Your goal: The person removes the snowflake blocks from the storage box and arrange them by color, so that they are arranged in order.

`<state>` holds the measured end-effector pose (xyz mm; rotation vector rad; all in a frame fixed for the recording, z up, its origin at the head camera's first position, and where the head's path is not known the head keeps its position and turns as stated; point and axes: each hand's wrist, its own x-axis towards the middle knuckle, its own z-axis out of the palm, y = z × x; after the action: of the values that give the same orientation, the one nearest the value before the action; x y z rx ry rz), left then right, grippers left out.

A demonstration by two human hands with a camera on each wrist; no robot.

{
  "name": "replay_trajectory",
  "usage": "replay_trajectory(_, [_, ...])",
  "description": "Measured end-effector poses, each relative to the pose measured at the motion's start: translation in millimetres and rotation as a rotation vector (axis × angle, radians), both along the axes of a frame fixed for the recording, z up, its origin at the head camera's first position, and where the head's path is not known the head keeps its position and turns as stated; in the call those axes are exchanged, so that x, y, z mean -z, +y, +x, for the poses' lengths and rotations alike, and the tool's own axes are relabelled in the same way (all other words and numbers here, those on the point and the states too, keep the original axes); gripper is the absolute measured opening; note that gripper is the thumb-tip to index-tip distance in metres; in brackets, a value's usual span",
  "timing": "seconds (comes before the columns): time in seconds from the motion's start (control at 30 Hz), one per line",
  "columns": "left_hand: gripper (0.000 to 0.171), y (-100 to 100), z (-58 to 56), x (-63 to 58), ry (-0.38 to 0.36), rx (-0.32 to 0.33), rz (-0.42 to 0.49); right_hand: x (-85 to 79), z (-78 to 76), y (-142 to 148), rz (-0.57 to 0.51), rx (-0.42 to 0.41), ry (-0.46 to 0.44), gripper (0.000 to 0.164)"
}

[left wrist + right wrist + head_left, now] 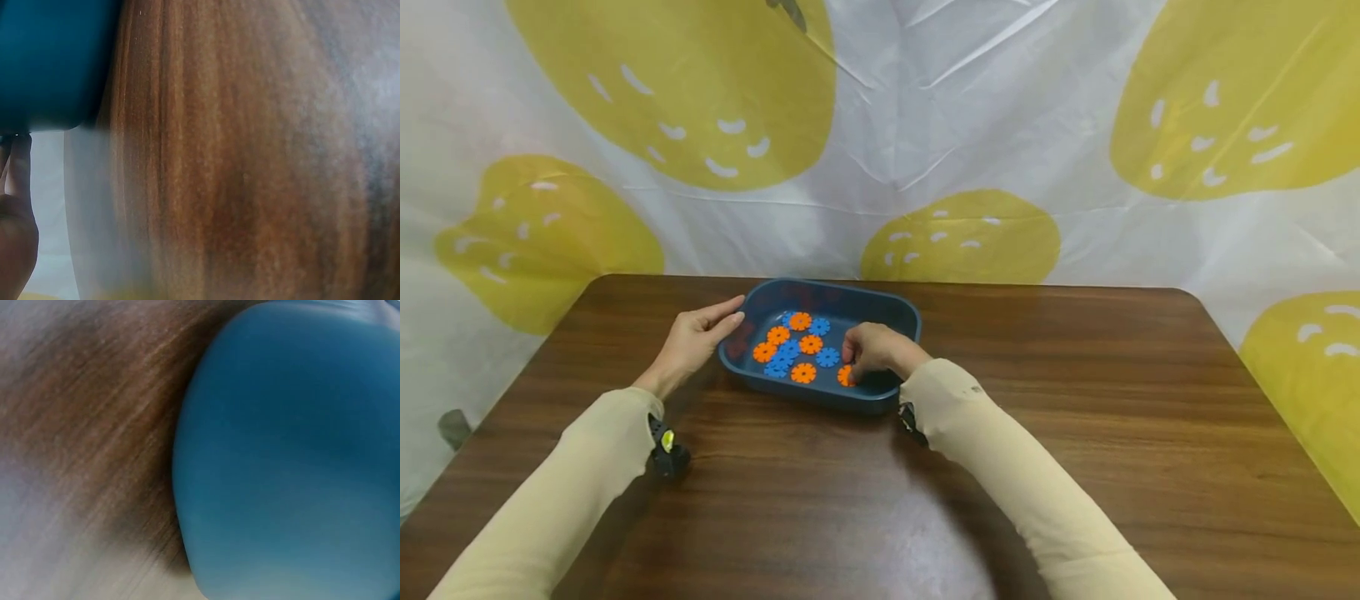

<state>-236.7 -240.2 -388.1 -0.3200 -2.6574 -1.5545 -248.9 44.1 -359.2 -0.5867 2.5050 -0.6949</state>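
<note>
Right hand (880, 347) has its fingers curled at an orange disc (845, 377) in the blue tray (808, 397), can't tell if it's pinched. More discs (803, 372) lie leftward; left hand (691, 339), fingers pretty straight, touches the tray's left end. Brown bench (790, 500) underneath.

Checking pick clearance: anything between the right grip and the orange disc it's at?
Nothing visible in the head view. The right grip is inside the bin, fingertips at the orange disc and partly covering it. A blue disc lies to the left, not between. Contact itself is hidden.
</note>
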Motion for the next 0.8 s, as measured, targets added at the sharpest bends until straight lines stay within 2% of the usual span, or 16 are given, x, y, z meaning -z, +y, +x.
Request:
replay_trajectory(0.27, [0.050,-4.4,3.6,-2.4,-0.027,-0.004,-0.034,1.0,0.0,-5.4,0.046,0.004,0.007,0.021])
replay_trajectory(0.4, [0.049,-5.2,5.0,-3.2,-0.028,0.004,-0.022,1.9,-0.3,-6.6,0.052,0.005,0.004,0.023])
replay_trajectory(0.8, [0.051,-4.6,1.8,2.6,-0.010,-0.024,-0.006,3.7,-1.0,-8.3,0.067,0.024,0.004,0.025])
